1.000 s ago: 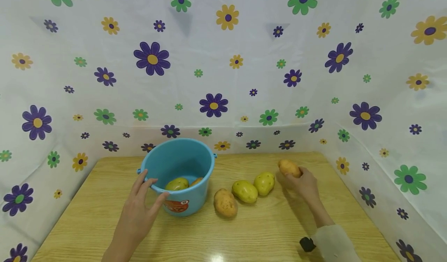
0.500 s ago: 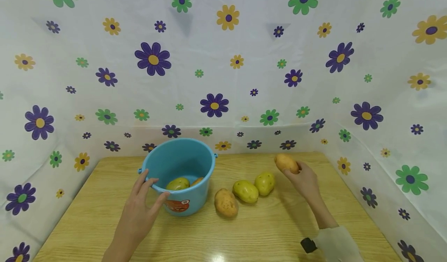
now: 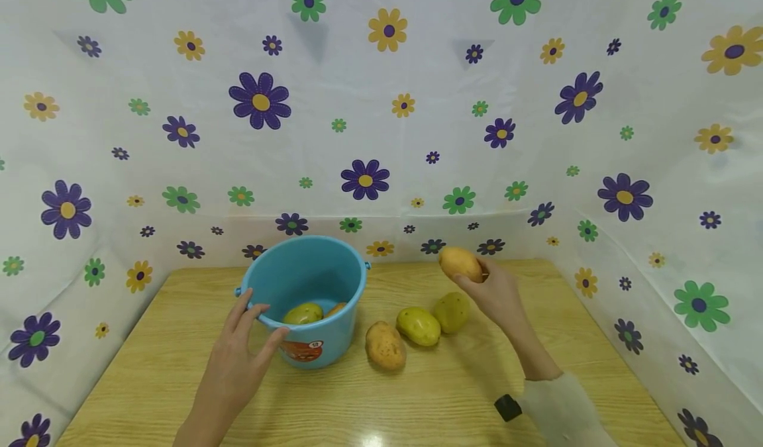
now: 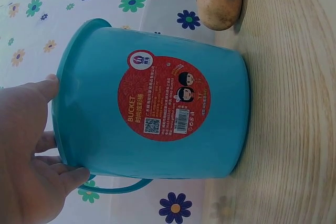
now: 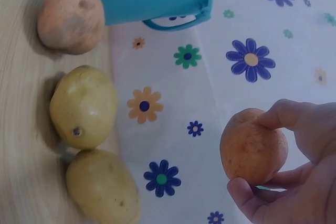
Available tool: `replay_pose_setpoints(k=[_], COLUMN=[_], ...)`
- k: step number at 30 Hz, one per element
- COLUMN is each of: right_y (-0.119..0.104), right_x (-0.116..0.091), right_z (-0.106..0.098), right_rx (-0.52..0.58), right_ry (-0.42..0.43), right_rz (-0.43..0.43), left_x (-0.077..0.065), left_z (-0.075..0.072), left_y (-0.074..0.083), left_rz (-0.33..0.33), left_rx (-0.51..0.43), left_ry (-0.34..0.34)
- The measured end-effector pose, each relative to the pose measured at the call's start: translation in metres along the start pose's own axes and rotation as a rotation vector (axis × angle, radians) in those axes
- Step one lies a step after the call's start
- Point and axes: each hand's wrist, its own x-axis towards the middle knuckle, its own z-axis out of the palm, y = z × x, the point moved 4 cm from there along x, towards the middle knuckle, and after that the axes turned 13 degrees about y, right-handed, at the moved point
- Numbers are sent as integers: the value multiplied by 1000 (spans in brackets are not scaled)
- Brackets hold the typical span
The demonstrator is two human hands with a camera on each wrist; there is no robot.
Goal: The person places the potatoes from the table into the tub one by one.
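Note:
My left hand rests on the near left rim of the blue bucket, its thumb and fingers spread along the edge. A yellow-green potato and part of a brown one show inside the bucket. Above the far right of the table, my right hand holds a light brown potato between thumb and fingers. In the right wrist view this potato is pinched at its sides. On the table lie a brown potato and two yellow-green potatoes, right of the bucket.
The wooden table is enclosed by a white curtain printed with flowers. A small black object sits by the right sleeve. The bucket's handle hangs on its far side in the left wrist view.
My right hand has lifted the light brown potato off the table and carried it up and to the left, towards the bucket. The left hand has stayed on the rim.

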Motion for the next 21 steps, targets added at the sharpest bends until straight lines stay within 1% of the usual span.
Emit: replay_pose_setpoints(k=[5,9,14,21], right_y=[-22,-37,-56,-95], right_x=[1,2,1,-1], right_z=[7,14,24,39], right_rx=[16,52,90,146], right_ry=[-7,-13,-37,-58], right_rz=[-41,-77,-76,-126], left_x=[0,0,0,0], left_z=[0,0,0,-1], left_y=[-1,-1,0,1], left_rz=[4,6,1,-17], left_rx=[-7,-13,-13,2], left_ry=[5,12,3,-16])
